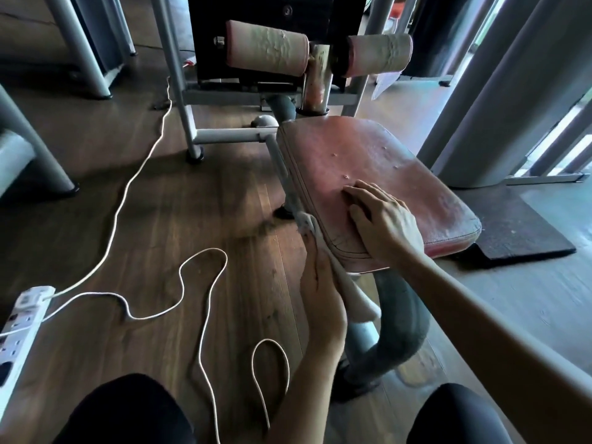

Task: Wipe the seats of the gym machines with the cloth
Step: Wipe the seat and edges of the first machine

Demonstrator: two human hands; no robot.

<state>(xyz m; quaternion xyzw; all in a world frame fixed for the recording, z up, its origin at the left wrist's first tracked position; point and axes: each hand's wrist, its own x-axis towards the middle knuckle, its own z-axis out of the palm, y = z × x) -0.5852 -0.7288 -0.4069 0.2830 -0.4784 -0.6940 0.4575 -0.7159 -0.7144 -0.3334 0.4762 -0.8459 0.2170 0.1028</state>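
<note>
Presses a pale, crumpled cloth (355, 296) against the side edge of a worn red padded seat (368, 155), at about 5 o'clock from centre, with a loose end hanging below the seat's near corner. Does this with the left hand (323, 299), fingers stretched fairly straight toward 12 o'clock along the cloth; cannot tell where the thumb lies. Lays the right hand (384, 219) flat on the seat top at 3 o'clock, fingers straight and close together, holding nothing. Shows a grey curved metal tube (403, 322) under the seat at 5 o'clock. Shows two cracked pinkish roller pads (266, 44) on the machine's post at 12 to 1 o'clock. Places a dark rubber mat (519, 232) on the floor beyond the seat at 3 o'clock. Trails a thin white cable (144, 155) in loops over the dark wooden plank floor (208, 203) from 11 to 6 o'clock, joined to a white power strip (19, 318) at 8 o'clock. Frames two knees in black at 7 and 5 o'clock.
</note>
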